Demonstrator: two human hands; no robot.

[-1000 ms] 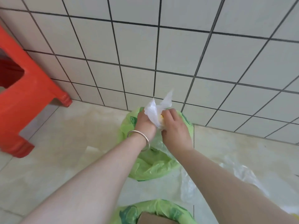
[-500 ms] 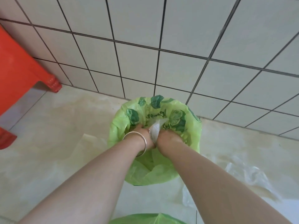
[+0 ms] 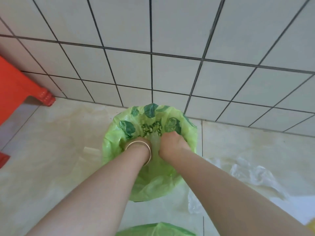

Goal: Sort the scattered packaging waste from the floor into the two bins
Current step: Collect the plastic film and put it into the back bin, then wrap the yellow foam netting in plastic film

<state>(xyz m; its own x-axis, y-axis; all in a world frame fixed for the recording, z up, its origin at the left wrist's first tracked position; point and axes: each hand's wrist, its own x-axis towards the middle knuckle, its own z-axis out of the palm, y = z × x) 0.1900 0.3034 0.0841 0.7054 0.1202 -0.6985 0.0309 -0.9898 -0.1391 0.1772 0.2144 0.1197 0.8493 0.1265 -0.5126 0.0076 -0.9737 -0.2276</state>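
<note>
A bin lined with a green leaf-print bag (image 3: 119, 133) stands against the tiled wall. Both my arms reach down into it. My left hand (image 3: 136, 142) is sunk past the wrist bangle, so its fingers are hidden. My right hand (image 3: 172, 142) shows its back and curled knuckles just inside the rim. A crumpled clear plastic wrapper (image 3: 154, 139) is squeezed between the two hands inside the bag. The rim of a second green-lined bin (image 3: 158, 229) shows at the bottom edge.
Loose clear plastic film (image 3: 252, 172) lies on the floor to the right, with another piece (image 3: 194, 203) near the bin. A pale scrap (image 3: 90, 150) lies left of the bin. A red plastic stool (image 3: 17, 89) stands at the left, and something yellow (image 3: 311, 225) shows at the bottom right corner.
Both hands carried the white wrapper from above the bin down into the green bag and have sunk deeper since. The view has moved closer over the bin.
</note>
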